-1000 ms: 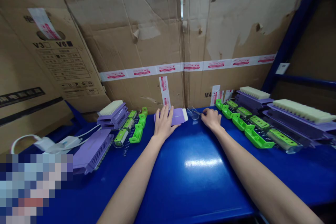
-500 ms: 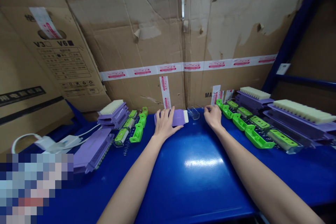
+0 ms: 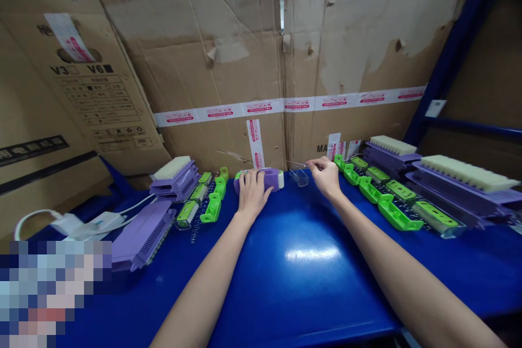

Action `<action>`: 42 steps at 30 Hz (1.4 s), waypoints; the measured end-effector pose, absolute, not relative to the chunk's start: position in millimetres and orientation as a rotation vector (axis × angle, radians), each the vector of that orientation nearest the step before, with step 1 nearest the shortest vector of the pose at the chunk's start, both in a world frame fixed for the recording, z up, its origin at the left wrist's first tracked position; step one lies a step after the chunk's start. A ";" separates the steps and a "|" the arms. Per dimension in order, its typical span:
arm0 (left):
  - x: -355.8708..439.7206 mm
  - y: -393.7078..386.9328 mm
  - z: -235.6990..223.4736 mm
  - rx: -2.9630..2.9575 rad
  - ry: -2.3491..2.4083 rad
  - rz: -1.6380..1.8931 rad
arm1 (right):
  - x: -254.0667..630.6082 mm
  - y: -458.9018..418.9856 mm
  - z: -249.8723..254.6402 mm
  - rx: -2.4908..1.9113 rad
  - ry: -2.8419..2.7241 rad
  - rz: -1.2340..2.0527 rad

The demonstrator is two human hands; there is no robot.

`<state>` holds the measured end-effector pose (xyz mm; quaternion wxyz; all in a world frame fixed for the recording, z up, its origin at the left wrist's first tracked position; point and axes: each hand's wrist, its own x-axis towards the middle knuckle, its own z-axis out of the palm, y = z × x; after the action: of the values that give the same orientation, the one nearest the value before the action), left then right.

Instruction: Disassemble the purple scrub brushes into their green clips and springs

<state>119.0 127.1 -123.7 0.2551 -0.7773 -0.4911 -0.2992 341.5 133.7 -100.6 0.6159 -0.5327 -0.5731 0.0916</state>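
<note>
My left hand (image 3: 250,190) is closed over a purple plastic case (image 3: 271,179) at the back middle of the blue table. The case has a white end on its right and a strip of green along its top edge; my fingers cover much of it. My right hand (image 3: 326,175) pinches a thin metal rod (image 3: 294,163), which points left toward the case, its tip apart from it. Just below the rod, between my hands, lies a small clear plastic piece (image 3: 299,178).
Both sides hold rows of bright green plastic holders (image 3: 397,213), green-topped clear boxes (image 3: 434,215), springs (image 3: 194,228) and purple cases with cream bristles (image 3: 467,171). A white plug with cables (image 3: 69,223) lies at left. Cardboard (image 3: 220,65) walls off the back.
My left hand has tilted the purple case, so its green edge now shows. My right hand has moved slightly left, bringing the thin rod nearer the case.
</note>
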 end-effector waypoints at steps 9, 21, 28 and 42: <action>120.7 127.9 -124.8 -2.057 -1.386 -0.828 | 333.2 132.4 -97.9 -1.138 -1.363 0.611; 129.4 126.1 -120.9 -2.127 -1.243 -0.688 | 344.6 130.2 -98.5 -1.101 -1.193 0.934; 131.9 135.7 -113.1 -2.140 -1.250 -0.679 | 344.7 131.9 -99.6 -1.111 -1.263 0.888; 149.9 153.6 -77.8 -2.479 -1.561 -0.460 | 348.1 139.6 -111.1 -1.313 -1.548 0.557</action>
<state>149.9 153.6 -77.8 0.0882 -0.8327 -0.5244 -0.1545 348.1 139.6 -111.1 0.4955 -0.5417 -0.6389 0.2298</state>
